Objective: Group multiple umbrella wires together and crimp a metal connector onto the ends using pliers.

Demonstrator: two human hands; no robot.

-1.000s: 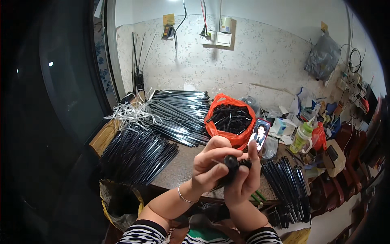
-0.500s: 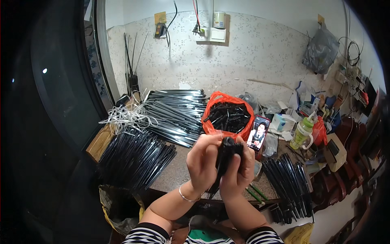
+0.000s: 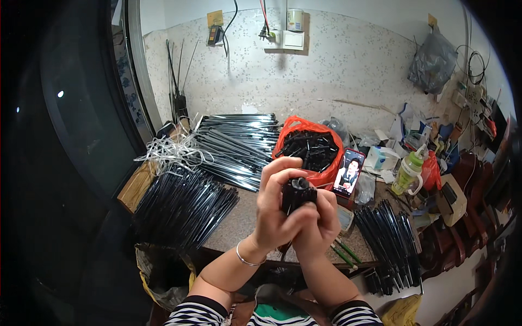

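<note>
Both hands are closed around a dark umbrella frame (image 3: 293, 200), held up over the front of the table with its hollow round end facing up. My left hand (image 3: 270, 212) wraps it from the left, its upper fingers arched over the far side. Against its right side presses my right hand (image 3: 319, 227), fingers curled and thumb near the top. The lower part of the frame is mostly hidden by hands and wrists. Just beyond the hands lies an orange plastic bag (image 3: 284, 142) of small black tubular parts (image 3: 311, 148).
Metal rods (image 3: 239, 127) lie at the back, with black ribbed frames (image 3: 182, 209) at left and more frames (image 3: 387, 242) at right. White strips (image 3: 171, 151) top the left pile. A phone (image 3: 348, 173), a green-lidded bottle (image 3: 408, 174) and green sticks (image 3: 345, 252) are to the right.
The frame's top end has tipped upward toward me and shifted slightly left. My left fingers have moved over its far side, and my right hand has closed lower around it.
</note>
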